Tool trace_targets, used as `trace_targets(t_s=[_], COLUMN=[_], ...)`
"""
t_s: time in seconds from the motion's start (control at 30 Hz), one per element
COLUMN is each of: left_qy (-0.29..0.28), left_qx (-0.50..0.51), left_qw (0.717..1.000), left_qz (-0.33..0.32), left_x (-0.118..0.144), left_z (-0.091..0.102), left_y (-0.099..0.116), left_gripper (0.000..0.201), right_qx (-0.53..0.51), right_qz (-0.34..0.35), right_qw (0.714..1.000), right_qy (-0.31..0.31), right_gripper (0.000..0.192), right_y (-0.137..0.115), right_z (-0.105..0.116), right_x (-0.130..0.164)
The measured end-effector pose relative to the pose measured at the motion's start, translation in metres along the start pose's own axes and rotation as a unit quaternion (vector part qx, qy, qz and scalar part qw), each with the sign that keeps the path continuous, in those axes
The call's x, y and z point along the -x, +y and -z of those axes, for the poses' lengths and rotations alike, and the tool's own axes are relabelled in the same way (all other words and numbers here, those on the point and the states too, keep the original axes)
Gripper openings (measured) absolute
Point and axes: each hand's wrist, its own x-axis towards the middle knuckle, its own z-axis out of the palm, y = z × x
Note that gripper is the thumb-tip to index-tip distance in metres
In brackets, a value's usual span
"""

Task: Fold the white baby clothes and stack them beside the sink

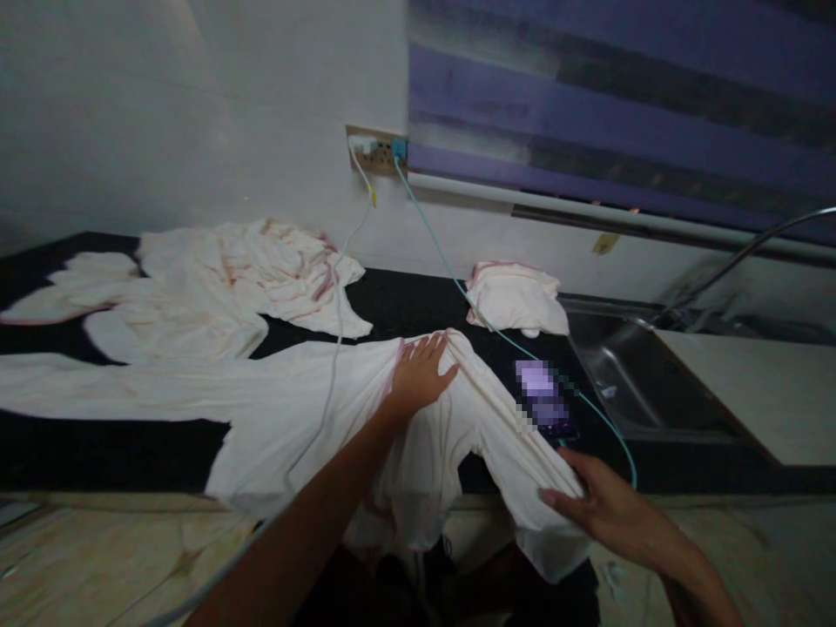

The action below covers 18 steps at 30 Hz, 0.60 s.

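Observation:
A white long-sleeved shirt (280,383) lies spread over the dark countertop, one sleeve stretched out to the left. Its lower folds hang over the counter's front edge. My left hand (421,376) rests palm down near the reddish-edged collar, fingers spread on the cloth. Over at the right, my right hand (597,496) has thumb and fingers closed on the other sleeve (522,461), whose end droops past the edge. A phone (543,401), partly blurred out, lies just beyond that sleeve.
Crumpled white clothes (228,270) are heaped at the back left. A folded white garment (519,296) sits near the wall, beside a metal sink (627,366). From the wall socket (379,152), a white cable (336,313) crosses the shirt and a teal cable (437,244) runs right.

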Motion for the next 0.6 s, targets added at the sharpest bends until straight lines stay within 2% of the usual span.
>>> trace_targets(t_s=[0.17,0.3,0.37,0.53,0.6], left_qy=[-0.006,-0.014,-0.019,-0.015,-0.015], left_qx=[-0.015,-0.034,-0.041,-0.051,-0.05], left_qw=[1.0,0.999,0.999,0.999,0.999], left_qz=[-0.001,-0.001,-0.001,0.001,0.007], left_x=[-0.003,-0.003,-0.003,-0.003,-0.003], left_z=[-0.001,0.0,-0.001,-0.003,-0.003], left_y=[-0.001,-0.001,-0.001,-0.002,-0.001], left_gripper=[0.071,0.07,0.07,0.069,0.069], right_qx=[-0.021,-0.037,-0.011,0.027,0.021], right_qz=[-0.025,-0.063,-0.073,-0.096,-0.09], right_qw=[0.999,0.997,0.997,0.988,0.985], right_qy=[0.04,-0.02,-0.021,0.121,0.142], right_gripper=[0.058,0.059,0.061,0.066,0.058], right_y=[0.021,0.033,0.041,0.047,0.04], right_z=[-0.032,-0.041,-0.033,0.008,0.026], right_x=[0.022,0.039,0.049,0.063,0.062])
